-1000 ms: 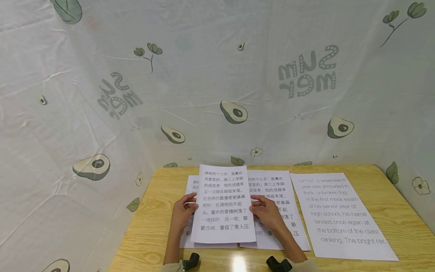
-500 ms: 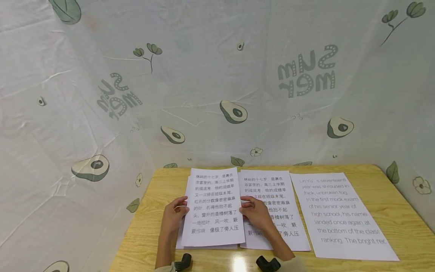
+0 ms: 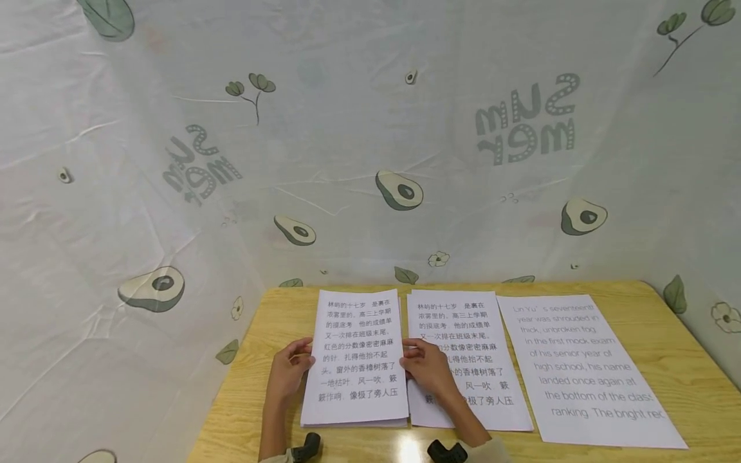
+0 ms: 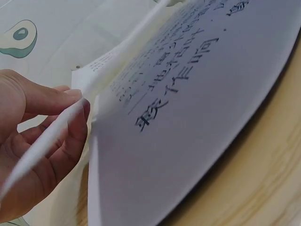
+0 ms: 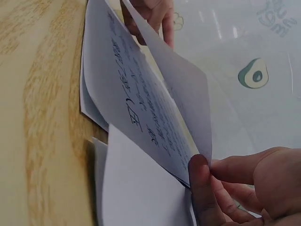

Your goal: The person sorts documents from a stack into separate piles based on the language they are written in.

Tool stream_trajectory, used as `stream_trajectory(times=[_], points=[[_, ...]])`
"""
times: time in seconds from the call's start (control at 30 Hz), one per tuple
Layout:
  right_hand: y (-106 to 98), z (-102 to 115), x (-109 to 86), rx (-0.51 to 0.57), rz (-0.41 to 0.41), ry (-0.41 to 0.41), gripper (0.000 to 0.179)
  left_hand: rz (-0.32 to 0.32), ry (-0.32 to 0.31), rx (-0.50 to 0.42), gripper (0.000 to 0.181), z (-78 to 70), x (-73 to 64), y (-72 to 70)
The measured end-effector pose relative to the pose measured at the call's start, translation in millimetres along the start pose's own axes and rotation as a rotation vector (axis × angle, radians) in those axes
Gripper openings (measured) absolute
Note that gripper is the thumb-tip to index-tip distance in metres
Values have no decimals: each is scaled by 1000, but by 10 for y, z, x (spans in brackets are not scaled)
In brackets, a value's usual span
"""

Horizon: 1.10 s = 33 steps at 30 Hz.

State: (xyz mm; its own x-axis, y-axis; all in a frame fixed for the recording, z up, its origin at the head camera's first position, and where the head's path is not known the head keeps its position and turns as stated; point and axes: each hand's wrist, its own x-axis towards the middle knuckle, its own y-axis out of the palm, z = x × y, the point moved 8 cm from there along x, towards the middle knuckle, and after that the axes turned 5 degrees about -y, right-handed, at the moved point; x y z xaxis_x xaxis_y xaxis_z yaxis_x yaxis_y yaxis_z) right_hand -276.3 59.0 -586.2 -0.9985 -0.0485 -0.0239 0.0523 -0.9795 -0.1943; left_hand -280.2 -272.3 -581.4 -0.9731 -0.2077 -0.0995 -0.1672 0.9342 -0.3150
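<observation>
Both hands pinch one white sheet (image 3: 360,360) printed with Chinese text, by its two side edges. My left hand (image 3: 288,370) has the left edge, thumb against fingers; my right hand (image 3: 428,368) has the right edge. Below it lies a left-hand stack of printed paper (image 4: 197,108), nearly covered in the head view. The wrist views show a gap between the held sheet (image 5: 188,89) and the stack. Close to my right hand, and partly under it, lies a second stack of Chinese-printed paper (image 3: 454,308).
A sheet with English text (image 3: 585,366) lies at the right on the wooden table (image 3: 237,411). Behind the table hangs a pale cloth (image 3: 347,128) with avocado prints. Black wrist devices (image 3: 307,447) sit on both wrists.
Both hands have carried the sheet left and slightly down, from between the two Chinese-printed stacks to over the left one. More of the second stack now shows.
</observation>
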Motion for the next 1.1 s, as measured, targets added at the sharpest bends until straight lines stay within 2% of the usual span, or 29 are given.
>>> stream_trajectory(times=[0.33,0.77,0.97,1.1], points=[[67,0,-56,-86,25,-61,44,-6,-2,37,43,56,-69,-24],[60,33,-55,-135,-1,-78,41,-6,-2,50,40,22,-69,-12],[-55,134,-25,-224,-62,-158,29,-68,1,105,36,6,-26,-79],[-151,158,-1,-203,-79,-149,26,-104,-20,99,35,3,5,-130]])
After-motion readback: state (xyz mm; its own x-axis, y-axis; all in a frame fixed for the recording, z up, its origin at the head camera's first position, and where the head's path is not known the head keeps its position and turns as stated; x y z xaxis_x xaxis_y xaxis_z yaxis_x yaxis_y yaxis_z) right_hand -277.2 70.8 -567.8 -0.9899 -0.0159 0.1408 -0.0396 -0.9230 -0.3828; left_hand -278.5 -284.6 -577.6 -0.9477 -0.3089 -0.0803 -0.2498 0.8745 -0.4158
